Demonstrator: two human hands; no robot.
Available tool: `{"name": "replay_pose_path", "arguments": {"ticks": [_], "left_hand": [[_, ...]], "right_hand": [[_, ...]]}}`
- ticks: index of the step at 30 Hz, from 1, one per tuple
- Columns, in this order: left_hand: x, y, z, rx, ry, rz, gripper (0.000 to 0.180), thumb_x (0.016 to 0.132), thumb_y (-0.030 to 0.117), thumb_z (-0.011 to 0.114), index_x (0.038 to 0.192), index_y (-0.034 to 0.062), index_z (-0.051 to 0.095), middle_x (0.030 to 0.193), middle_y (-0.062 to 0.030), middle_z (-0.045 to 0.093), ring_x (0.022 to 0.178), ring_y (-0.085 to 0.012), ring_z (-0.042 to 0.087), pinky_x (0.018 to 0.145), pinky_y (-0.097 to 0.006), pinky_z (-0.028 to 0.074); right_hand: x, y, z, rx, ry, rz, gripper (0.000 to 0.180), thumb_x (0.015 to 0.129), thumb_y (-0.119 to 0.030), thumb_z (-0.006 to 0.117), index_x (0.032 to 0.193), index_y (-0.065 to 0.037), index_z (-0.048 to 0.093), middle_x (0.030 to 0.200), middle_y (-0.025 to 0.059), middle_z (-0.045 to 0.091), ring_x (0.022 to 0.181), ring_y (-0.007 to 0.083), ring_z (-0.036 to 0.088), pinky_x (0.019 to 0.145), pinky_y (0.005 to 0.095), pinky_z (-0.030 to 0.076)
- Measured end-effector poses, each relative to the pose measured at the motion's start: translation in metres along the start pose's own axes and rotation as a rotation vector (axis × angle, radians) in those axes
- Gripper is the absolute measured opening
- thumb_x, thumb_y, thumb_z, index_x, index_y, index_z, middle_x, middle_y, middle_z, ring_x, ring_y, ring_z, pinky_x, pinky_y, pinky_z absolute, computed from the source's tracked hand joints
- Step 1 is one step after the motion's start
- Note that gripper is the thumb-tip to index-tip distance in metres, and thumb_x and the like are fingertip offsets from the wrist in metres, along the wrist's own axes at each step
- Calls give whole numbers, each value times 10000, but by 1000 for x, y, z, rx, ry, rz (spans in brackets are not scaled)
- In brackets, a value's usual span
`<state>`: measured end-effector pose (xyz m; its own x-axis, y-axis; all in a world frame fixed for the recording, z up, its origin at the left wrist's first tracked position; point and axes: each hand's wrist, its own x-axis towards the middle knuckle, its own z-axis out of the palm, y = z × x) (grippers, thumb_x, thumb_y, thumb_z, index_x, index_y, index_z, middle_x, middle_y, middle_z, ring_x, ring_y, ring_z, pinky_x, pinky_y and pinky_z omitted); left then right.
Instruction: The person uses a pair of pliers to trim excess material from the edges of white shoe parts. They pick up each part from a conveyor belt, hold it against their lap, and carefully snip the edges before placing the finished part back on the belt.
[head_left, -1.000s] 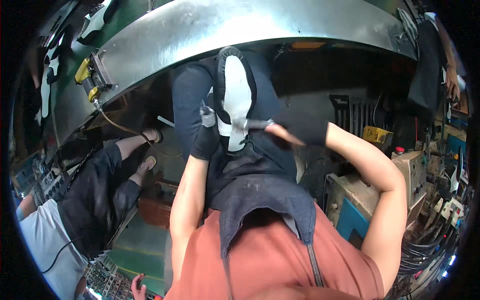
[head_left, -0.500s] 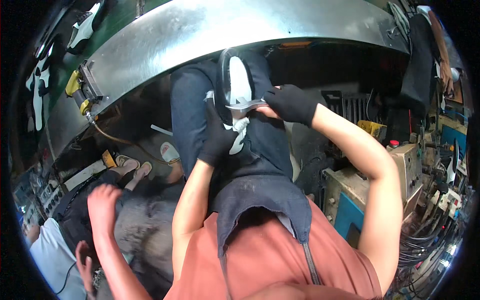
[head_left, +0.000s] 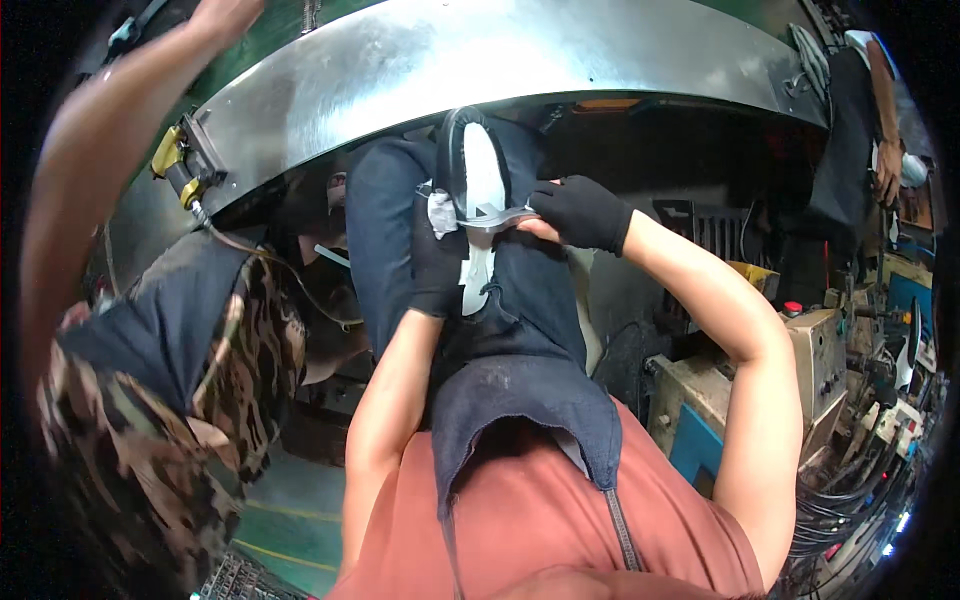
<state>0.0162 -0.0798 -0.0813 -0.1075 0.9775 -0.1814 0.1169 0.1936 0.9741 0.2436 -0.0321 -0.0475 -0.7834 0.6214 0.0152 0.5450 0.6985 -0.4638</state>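
Note:
A black shoe upper with a white underside (head_left: 481, 165) stands between my knees, its rounded end toward the metal bench. My left hand (head_left: 436, 262), in a black fingerless glove, closes on the shoe's left side; its fingertips are partly hidden by a crumpled whitish scrap (head_left: 441, 213). In a matching glove, my right hand (head_left: 580, 213) grips a grey metal hand tool (head_left: 488, 218) resembling pincers. The tool lies across the white underside, pointing left. Below it, a white flap (head_left: 477, 288) of the shoe reaches toward my lap.
A curved metal bench (head_left: 400, 65) spans the far side, with a yellow air tool (head_left: 173, 165) and hose at its left. A co-worker's bare arm (head_left: 105, 150) and camouflage clothing (head_left: 150, 440) fill the left. At right stand a beige control box (head_left: 815, 350) and cables (head_left: 835, 500).
The co-worker at left has moved in, arm now raised across the bench's left end. The white flap hangs straighter, and the whitish scrap shows more at my left fingers. My right hand barely moves.

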Motion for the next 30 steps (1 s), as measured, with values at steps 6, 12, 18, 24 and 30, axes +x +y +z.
{"name": "replay_pose_path", "arguments": {"ticks": [6, 12, 18, 24, 30], "left_hand": [[3, -6, -3, 322, 32, 344, 410, 917, 265, 535, 1219, -6, 473, 1121, -237, 577, 1055, -389, 556, 882, -402, 436], [0, -1, -6, 388, -43, 227, 531, 886, 384, 561, 1255, 28, 423, 1077, -260, 593, 988, -442, 575, 800, -456, 467], [-14, 15, -14, 198, -251, 321, 453, 785, 326, 714, 1075, 20, 550, 919, -170, 619, 863, -326, 606, 773, -416, 466], [-14, 0, -16, 466, -406, 482, 864, 725, 354, 755, 1344, 4, 264, 1264, -263, 376, 1172, -402, 404, 1006, -421, 328], [-14, -26, -11, 325, -405, 314, 1123, 651, 444, 796, 1421, -32, 131, 1348, -260, 314, 1264, -397, 343, 1071, -421, 287]], "right_hand": [[-28, -31, -59, 58, -202, 229, 447, 912, -422, 507, 737, -33, 645, 667, 204, 602, 616, 379, 616, 574, 447, 503], [2, -138, -108, 60, -264, 382, 428, 850, -410, 579, 736, -9, 671, 656, 215, 615, 630, 372, 641, 560, 452, 503], [23, -99, -60, 57, -156, 14, 363, 900, -364, 526, 697, -68, 578, 620, 155, 590, 551, 333, 613, 510, 419, 492], [8, -151, -40, 125, 50, -159, 405, 870, -395, 540, 679, -39, 557, 681, 169, 585, 593, 288, 607, 521, 383, 487], [-4, -94, -56, -137, -265, 289, 422, 848, -434, 553, 691, -62, 674, 655, 184, 623, 611, 324, 646, 520, 433, 507]]}}
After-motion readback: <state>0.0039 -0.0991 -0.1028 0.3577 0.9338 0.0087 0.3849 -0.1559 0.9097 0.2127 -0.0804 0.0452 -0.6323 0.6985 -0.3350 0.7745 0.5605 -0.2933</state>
